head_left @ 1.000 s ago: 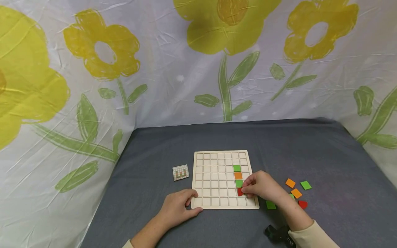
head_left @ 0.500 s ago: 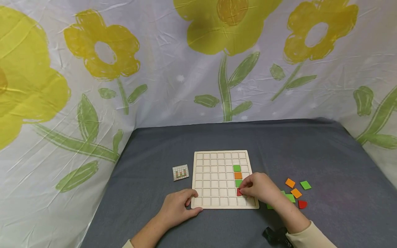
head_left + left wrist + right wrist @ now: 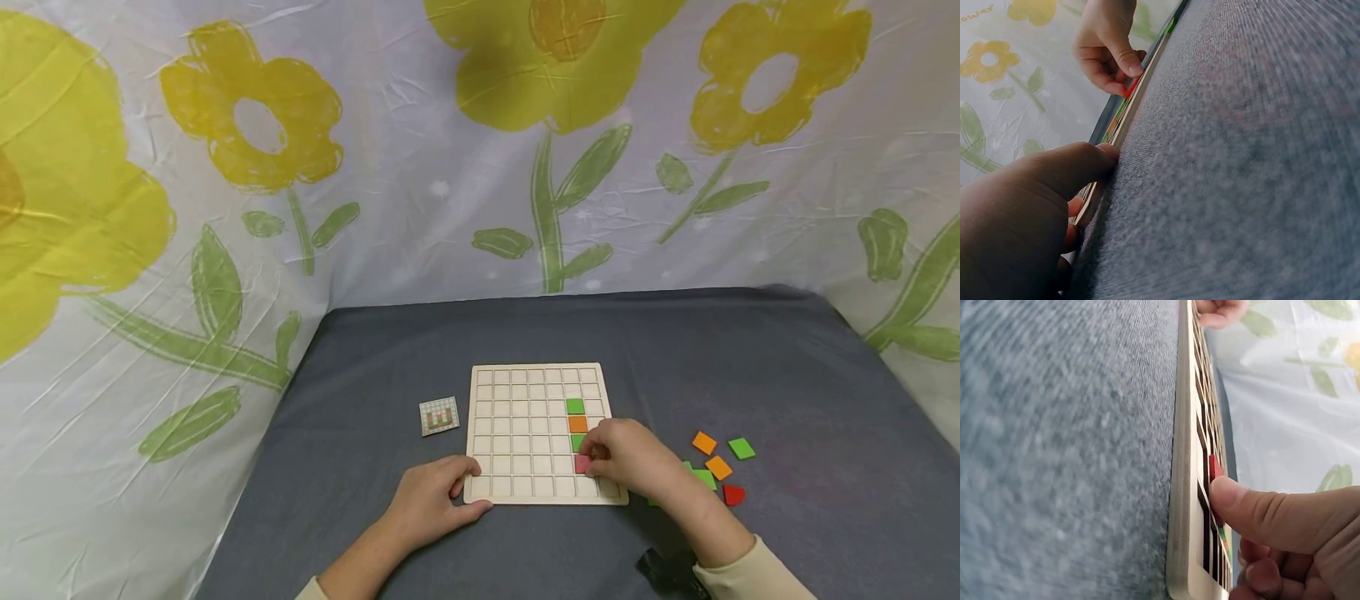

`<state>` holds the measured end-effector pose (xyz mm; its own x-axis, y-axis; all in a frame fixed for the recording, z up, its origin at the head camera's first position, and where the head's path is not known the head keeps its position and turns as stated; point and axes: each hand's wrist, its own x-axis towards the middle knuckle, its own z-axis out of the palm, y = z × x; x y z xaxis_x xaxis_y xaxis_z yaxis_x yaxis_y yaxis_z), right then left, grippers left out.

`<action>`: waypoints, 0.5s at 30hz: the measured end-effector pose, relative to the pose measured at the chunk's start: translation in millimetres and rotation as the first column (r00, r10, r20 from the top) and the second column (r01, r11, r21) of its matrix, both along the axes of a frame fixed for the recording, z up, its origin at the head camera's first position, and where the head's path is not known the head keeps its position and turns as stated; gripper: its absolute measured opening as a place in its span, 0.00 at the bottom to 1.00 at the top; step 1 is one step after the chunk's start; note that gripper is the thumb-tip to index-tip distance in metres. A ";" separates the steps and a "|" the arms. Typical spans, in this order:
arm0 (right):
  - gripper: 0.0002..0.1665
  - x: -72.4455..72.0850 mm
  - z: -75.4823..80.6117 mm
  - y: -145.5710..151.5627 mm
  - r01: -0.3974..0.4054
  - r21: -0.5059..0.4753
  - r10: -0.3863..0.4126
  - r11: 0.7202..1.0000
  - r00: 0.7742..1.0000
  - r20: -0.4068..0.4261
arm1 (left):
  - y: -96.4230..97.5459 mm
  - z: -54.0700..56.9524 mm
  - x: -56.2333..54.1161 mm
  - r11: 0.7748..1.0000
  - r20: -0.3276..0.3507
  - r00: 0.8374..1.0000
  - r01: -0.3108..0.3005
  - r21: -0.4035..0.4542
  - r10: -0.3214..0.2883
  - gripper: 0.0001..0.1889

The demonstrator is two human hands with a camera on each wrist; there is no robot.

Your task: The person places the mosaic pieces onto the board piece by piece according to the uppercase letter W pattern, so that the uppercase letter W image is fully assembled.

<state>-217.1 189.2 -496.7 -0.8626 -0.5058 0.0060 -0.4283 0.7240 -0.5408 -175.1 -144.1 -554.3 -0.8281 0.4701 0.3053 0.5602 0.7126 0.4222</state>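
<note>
Right hand (image 3: 632, 456) has shifted slightly toward 9 o'clock; its thumb and fingers closely pinch a red tile (image 3: 581, 463) at 4 o'clock on the wooden board (image 3: 519, 446). Left hand (image 3: 431, 493), thumb and fingers spread, grips the board's 8 o'clock corner. Loose tiles (image 3: 718, 467) at 3 o'clock.

The board (image 3: 517, 425) lies on the table (image 3: 375, 375) before me, the curtain (image 3: 390, 167) behind both. Just left of the board is a card (image 3: 439, 417). My left hand (image 3: 431, 493) is at its near left corner; my right hand (image 3: 632, 454), over its right side, touches a tile (image 3: 581, 465), three placed tiles (image 3: 577, 424) lined up behind that. Loose tiles (image 3: 718, 467) lie farther right.
</note>
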 end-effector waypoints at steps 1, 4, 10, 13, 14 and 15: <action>0.09 0.1 0.3 0.1 0.000 0.013 0.000 1.000 1.000 -0.011 | 0.1 -0.3 -0.2 1.000 0.000 1.000 0.000 -0.001 0.000 0.21; 0.09 0.3 0.4 1.1 -0.012 0.044 0.014 0.999 0.999 -0.048 | 0.3 -0.7 -0.5 1.000 0.001 1.000 0.001 0.001 -0.001 0.21; 0.08 -0.3 -0.1 2.1 -0.070 0.025 0.072 0.997 0.992 -0.101 | 0.6 -1.1 -0.5 1.000 -0.013 1.000 0.002 0.008 -0.002 0.21; 0.08 -0.2 -0.3 1.8 -0.085 0.015 0.086 0.996 0.991 -0.104 | 0.3 -1.9 -0.4 1.000 -0.022 1.000 0.007 0.013 -0.006 0.21; 0.07 -0.3 -0.4 1.9 -0.086 0.013 0.087 0.996 0.991 -0.099 | 0.2 -2.2 -0.4 1.000 -0.025 1.000 0.008 0.013 -0.008 0.21; 0.07 -0.3 -0.5 2.2 -0.087 0.011 0.088 0.996 0.992 -0.094 | 0.2 -2.3 -0.4 1.000 -0.027 1.000 0.009 0.014 -0.009 0.21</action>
<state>-217.4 191.4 -497.2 -0.8109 -0.5795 0.0816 -0.5389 0.6850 -0.4904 -175.5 -143.8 -556.6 -0.8155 0.4727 0.3339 0.5776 0.7016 0.4174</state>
